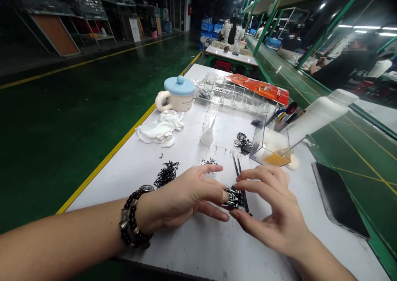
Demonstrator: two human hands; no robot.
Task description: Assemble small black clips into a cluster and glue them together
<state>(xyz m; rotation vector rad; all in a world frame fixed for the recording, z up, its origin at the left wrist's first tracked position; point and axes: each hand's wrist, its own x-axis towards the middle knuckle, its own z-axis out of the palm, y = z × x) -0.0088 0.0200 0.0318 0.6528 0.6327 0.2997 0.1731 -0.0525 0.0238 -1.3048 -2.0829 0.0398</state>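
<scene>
So, how do the arms lie?

Both reach forward over a white workbench (192,252). The left arm (62,239) crosses low from the left, with a black beaded bracelet (135,217) at its wrist. The right arm (322,260) rises from the lower right.

And the hands?

The left hand (182,198) is palm down, its fingers loosely spread. The right hand (266,206) arches in from the opposite side, half closed. Between their fingertips, they pinch a cluster of black metal pieces (234,198), which sits midway between the hands.

Anything else by the fingers?

Slim tweezers (239,177) run beneath the right hand's fingers. I cannot tell whether that hand grips them.

What surrounds them?

A heap of similar black pieces (166,174) lies left of the left hand's fingers, and another (243,143) lies ahead, beside a clear acrylic box (266,140). Farther off are a crumpled white cloth (161,128), a cream mug with a blue lid (176,92), and a clear compartment tray (232,92). A phone (336,200) lies face down at the right.
</scene>
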